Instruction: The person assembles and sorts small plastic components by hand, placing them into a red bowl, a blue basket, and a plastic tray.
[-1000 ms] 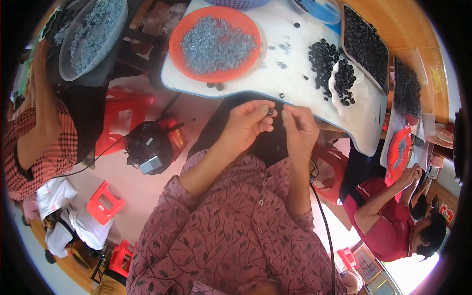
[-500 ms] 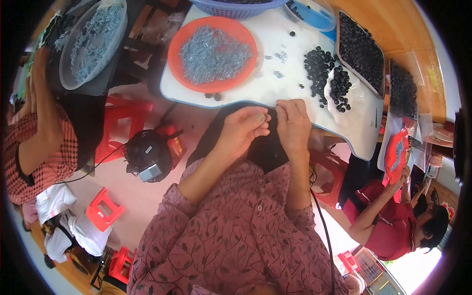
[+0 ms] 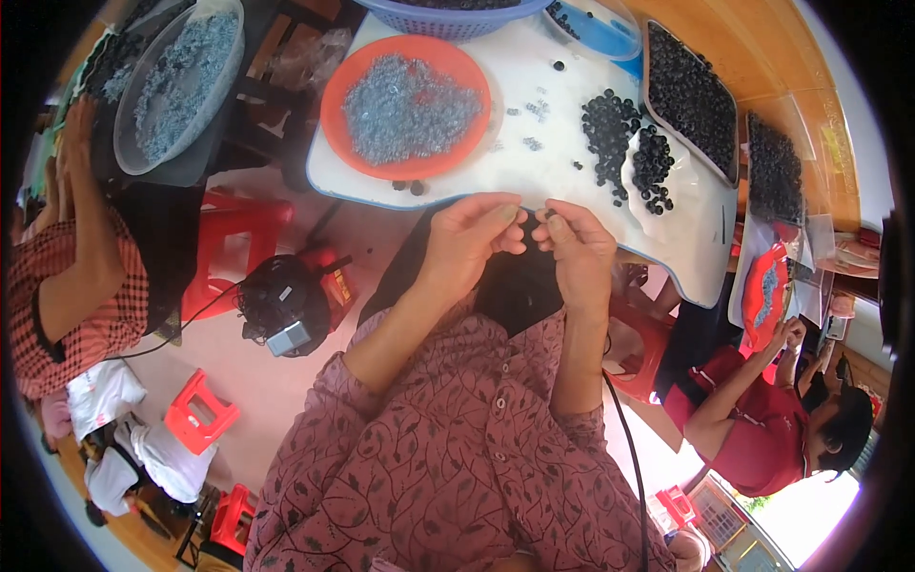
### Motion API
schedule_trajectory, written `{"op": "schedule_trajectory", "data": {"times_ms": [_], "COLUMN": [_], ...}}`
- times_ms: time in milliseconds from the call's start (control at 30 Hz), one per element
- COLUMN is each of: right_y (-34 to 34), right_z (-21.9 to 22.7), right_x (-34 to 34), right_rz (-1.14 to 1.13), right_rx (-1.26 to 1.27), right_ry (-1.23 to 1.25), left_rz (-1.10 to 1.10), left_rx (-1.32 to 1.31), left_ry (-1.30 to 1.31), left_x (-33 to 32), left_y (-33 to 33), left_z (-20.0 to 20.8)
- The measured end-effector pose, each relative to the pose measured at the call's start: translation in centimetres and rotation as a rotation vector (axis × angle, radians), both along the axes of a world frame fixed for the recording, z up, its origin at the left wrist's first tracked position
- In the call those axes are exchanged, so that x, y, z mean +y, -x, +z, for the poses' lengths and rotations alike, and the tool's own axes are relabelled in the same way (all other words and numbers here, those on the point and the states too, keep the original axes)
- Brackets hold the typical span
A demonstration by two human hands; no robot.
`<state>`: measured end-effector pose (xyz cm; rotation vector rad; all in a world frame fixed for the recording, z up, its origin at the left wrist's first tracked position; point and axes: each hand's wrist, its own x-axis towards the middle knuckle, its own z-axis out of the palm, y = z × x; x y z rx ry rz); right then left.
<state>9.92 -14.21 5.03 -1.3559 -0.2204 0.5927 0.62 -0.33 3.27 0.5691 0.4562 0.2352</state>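
From my remote post, head view: both hands were up at the centre of the frame, just off the near edge of the white bench [image 3: 534, 179], fingertips facing each other and apart.

Right hand [image 3: 583, 253]: thumb and fingers pinched a small dark piece [image 3: 550, 214] at their tips. Left hand [image 3: 467, 238]: thumb lay along the curled fingers; I could not tell whether anything sat between them.

Supply: an orange plate [image 3: 396, 171], upper centre-left, held a broad heap of clear pieces [image 3: 405, 110]. A few clear bits [image 3: 536, 110] lay scattered on the bench to its right. Upper right, a pile of black pieces [image 3: 602, 129] spread beside a white sheet [image 3: 688, 195] carrying more of them; past that, a rimmed tray [image 3: 688, 142] was thick with black ones. A purple basket [image 3: 457, 23] stood at the top edge.

Progress, my reading: one piece in work and plenty lying loose, so much handling looked left. I could not make out at this scale whether any black pieces were finished, so I put no figure on what was done.
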Motion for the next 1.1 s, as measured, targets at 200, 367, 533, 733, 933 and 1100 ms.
{"op": "schedule_trajectory", "data": {"times_ms": [200, 367, 533, 733, 933, 1100], "right_y": [-0.1, 0.3, 0.8, 0.8, 0.9, 1.0], "right_z": [-0.4, -0.4, -0.4, -0.4, -0.1, -0.1], "right_x": [-0.6, -0.4, -0.2, 0.0, 0.2, 0.2], "right_rz": [-0.045, -0.06, -0.075, -0.063, -0.073, -0.075], "right_rx": [0.085, 0.076, 0.108, 0.109, 0.104, 0.095], "right_ry": [-0.155, -0.229, -0.234, -0.268, -0.267, -0.259], "left_rz": [-0.033, -0.061, -0.072, -0.055, -0.054, -0.053], "left_rx": [-0.107, -0.082, -0.095, -0.094, -0.099, -0.104], "left_ry": [0.118, 0.19, 0.231, 0.226, 0.215, 0.213], "left_x": [-0.3, -0.4, -0.7, -0.9, -1.2, -1.4], "left_y": [-0.5, -0.6, -0.7, -0.7, -0.6, -0.6], "left_z": [0.3, 0.7, 0.3, 0.5, 0.9, 1.2]}}
